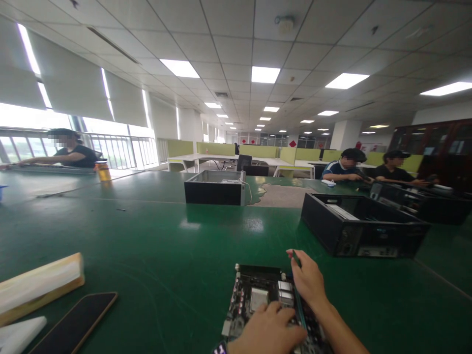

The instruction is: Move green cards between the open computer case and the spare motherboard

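A motherboard (246,295) lies flat on the green table in front of me, with a pale square processor socket area and silver port blocks on it. My left hand (271,327) rests over its near part, fingers spread and palm down. Beside the board's upper right edge is my right hand (309,280), its thumb and fingertips brought together around a thin dark sliver that I cannot make out. A narrow green strip (300,307), like a memory stick or its slot, runs along the board between my two hands. My left hand partly hides the board.
A black computer case (363,233) stands open at the right, another case (214,191) farther back. At the left lie a phone (75,322), a long cream-coloured box (42,285) and a white object (22,334). An orange bottle (103,171) and several people are beyond.
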Demonstrator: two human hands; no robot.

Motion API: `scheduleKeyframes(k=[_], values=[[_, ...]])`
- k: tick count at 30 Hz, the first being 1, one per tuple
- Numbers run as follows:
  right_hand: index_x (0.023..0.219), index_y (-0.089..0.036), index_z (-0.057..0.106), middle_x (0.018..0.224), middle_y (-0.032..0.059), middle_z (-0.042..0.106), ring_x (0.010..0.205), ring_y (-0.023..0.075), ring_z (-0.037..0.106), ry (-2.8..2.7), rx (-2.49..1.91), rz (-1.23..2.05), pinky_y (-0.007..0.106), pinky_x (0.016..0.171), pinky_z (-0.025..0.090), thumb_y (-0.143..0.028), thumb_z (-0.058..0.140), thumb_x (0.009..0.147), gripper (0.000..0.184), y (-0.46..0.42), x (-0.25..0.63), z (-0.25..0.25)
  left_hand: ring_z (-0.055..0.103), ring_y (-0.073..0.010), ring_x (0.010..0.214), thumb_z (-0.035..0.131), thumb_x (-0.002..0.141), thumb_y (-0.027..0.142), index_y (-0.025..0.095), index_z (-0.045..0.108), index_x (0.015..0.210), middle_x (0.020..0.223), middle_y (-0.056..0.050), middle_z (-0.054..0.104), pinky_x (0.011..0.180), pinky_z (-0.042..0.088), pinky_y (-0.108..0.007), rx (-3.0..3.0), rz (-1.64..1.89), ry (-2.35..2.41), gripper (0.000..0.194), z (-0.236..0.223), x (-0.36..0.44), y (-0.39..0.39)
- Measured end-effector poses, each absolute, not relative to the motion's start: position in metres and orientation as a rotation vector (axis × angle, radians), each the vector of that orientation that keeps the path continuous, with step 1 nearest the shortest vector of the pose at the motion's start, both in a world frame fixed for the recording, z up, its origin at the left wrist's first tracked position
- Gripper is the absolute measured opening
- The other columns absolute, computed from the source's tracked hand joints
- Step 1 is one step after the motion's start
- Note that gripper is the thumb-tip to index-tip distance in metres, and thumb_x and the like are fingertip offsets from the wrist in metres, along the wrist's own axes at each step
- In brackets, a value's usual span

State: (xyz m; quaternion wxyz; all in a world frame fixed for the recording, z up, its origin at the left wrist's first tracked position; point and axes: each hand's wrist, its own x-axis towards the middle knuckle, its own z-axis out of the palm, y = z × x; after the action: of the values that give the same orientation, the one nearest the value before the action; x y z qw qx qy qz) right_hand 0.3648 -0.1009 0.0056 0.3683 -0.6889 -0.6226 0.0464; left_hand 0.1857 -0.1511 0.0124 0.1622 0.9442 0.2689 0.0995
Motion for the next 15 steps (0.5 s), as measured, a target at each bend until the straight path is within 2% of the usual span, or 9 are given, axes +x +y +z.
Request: scheduleKeyframes(k=[2,5,8,10,15], values=[[0.111,-0.022,0.060,0.113,0.0050,0.061,0.103,0.0211,0.055,-1.553,-1.842,0.023,0.031,0.084,0.043,-0.031,0.035,0.083,0.039,-0.101,0.377,0.027,0.048,-0.0348,0.114,0.047,0.086,0.035,0.034,0.064,0.098,0.126,-0.007,0.055,0.089,0.038,-0.055,2.706,0.209,0.843,0.020,0.000,0.196,-0.157],[0.108,-0.024,0.063,0.111,0.0062,0.063,0.097,0.0254,0.058,-1.527,-2.016,-0.139,0.035,0.078,0.045,-0.037,0.037,0.083,0.038,-0.091,0.409,0.071,0.049,-0.0357,0.112,0.051,0.083,0.044,0.032,0.063,0.098,0.125,-0.008,0.055,0.088,0.039,-0.056,2.734,0.211,0.855,0.023,-0.003,0.196,-0.155],[0.111,-0.028,0.063,0.110,0.0092,0.064,0.097,0.0300,0.059,-1.462,-2.199,-0.230,0.039,0.076,0.045,-0.047,0.037,0.083,0.042,-0.072,0.452,0.114,0.050,-0.0332,0.111,0.056,0.077,0.052,0.030,0.061,0.103,0.122,-0.007,0.056,0.090,0.040,-0.051,2.759,0.265,0.867,0.034,0.008,0.182,-0.144],[0.112,-0.028,0.064,0.109,0.0129,0.064,0.098,0.0336,0.059,-1.416,-2.314,-0.205,0.043,0.076,0.045,-0.053,0.035,0.083,0.048,-0.059,0.483,0.132,0.052,-0.0302,0.108,0.054,0.079,0.049,0.028,0.060,0.103,0.119,-0.006,0.058,0.089,0.042,-0.046,2.734,0.309,0.952,0.032,0.016,0.166,-0.131],[0.111,-0.022,0.065,0.114,0.0187,0.061,0.106,0.0389,0.055,-1.305,-2.544,-0.021,0.048,0.078,0.043,-0.052,0.037,0.082,0.051,-0.033,0.550,0.133,0.051,-0.0270,0.111,0.048,0.084,0.041,0.027,0.060,0.105,0.123,-0.005,0.057,0.092,0.040,-0.039,2.627,0.445,1.296,0.028,0.020,0.105,-0.076]])
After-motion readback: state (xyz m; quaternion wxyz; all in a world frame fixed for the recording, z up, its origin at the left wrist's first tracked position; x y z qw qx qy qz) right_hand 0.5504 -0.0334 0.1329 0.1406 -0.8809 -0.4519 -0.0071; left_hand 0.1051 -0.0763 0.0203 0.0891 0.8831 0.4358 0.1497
